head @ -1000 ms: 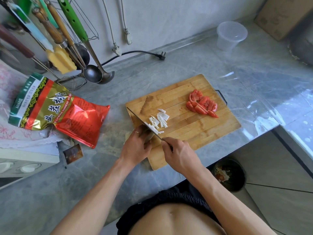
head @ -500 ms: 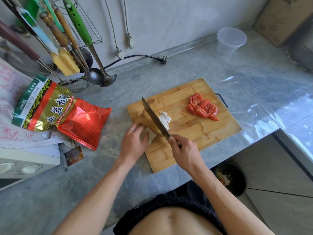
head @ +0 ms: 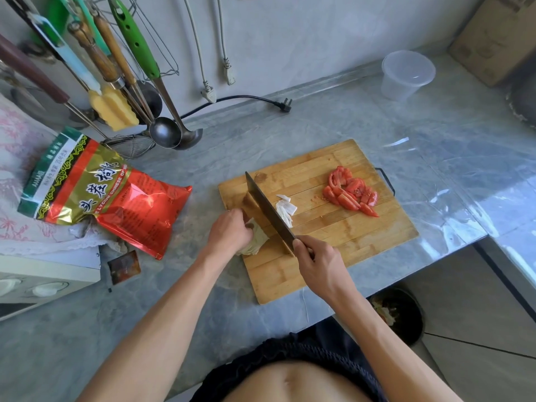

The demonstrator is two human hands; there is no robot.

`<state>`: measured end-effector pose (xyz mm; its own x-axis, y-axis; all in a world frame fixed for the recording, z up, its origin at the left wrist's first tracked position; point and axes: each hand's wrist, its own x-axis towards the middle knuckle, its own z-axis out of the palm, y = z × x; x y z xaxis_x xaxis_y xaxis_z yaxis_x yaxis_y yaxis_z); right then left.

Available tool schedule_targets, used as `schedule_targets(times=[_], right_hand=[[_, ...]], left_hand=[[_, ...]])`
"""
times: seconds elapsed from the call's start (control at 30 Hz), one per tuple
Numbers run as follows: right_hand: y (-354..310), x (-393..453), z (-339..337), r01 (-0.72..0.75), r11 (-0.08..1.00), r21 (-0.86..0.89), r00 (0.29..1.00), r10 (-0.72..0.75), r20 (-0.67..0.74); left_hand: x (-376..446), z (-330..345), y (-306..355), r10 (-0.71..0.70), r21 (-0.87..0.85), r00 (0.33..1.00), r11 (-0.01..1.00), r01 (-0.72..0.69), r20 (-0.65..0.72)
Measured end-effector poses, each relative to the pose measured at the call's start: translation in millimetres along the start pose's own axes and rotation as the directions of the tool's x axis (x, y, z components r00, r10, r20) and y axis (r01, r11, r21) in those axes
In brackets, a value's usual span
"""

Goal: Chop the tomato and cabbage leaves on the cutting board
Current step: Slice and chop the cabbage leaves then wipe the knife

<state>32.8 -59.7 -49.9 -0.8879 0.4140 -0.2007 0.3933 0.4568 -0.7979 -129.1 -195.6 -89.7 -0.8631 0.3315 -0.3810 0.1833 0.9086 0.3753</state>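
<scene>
A wooden cutting board (head: 333, 242) lies on the grey counter. Chopped red tomato pieces (head: 349, 194) are heaped at its far right. A few white cut cabbage strips (head: 285, 208) lie mid-board, just right of the blade. My left hand (head: 230, 235) presses down on pale cabbage leaves (head: 258, 237) at the board's left edge. My right hand (head: 317, 264) grips the handle of a dark cleaver (head: 268, 210), whose blade stands on the board right beside the left hand's fingers. The rest of the cabbage is hidden under my left hand.
A red and gold snack bag (head: 95, 190) lies left of the board. Ladles and utensils (head: 139, 82) hang at the back left. A clear plastic tub (head: 406, 74) stands far right, a black plug (head: 285, 105) behind the board, a bin (head: 398, 314) below the counter edge.
The cleaver lifted from the low cut a second ago, shifted left and stands nearer my left hand. The pile of cut strips now lies on the blade's right side.
</scene>
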Motion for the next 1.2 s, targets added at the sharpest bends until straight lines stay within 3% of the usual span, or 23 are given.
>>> schedule_targets(times=[0.23,0.33,0.43,0.6,0.87,1.2], right_hand=[[-0.5,11.9,-13.2,0.023,1.0,0.006,0.999,-0.023,0.036],[-1.0,11.7,-17.4,0.036,0.999,0.018,0.998,-0.037,0.055],[-3.0,6.6,-17.1,0.06,0.998,0.026,0.996,-0.062,0.059],[-2.3,-0.5,-11.8,0.085,0.996,-0.019,0.993,-0.083,0.082],[-6.6,-2.1,-12.0,0.085,0.992,-0.093,0.99,-0.074,0.118],[-5.9,8.7,-12.1,0.082,0.984,-0.157,0.991,-0.063,0.118]], left_hand=[[11.1,-0.2,15.1,0.022,-0.112,0.998,0.993,-0.028,-0.05],[6.2,4.4,3.6,0.128,-0.102,0.968,0.983,-0.152,-0.217],[-11.8,14.0,-8.6,0.321,-0.036,0.879,0.934,-0.356,-0.354],[-27.4,38.9,-16.6,0.518,0.183,0.82,0.855,-0.485,-0.245],[-30.2,41.2,-13.2,0.549,0.245,0.786,0.834,-0.495,-0.283],[-26.2,42.5,-10.7,0.54,0.235,0.795,0.84,-0.489,-0.277]])
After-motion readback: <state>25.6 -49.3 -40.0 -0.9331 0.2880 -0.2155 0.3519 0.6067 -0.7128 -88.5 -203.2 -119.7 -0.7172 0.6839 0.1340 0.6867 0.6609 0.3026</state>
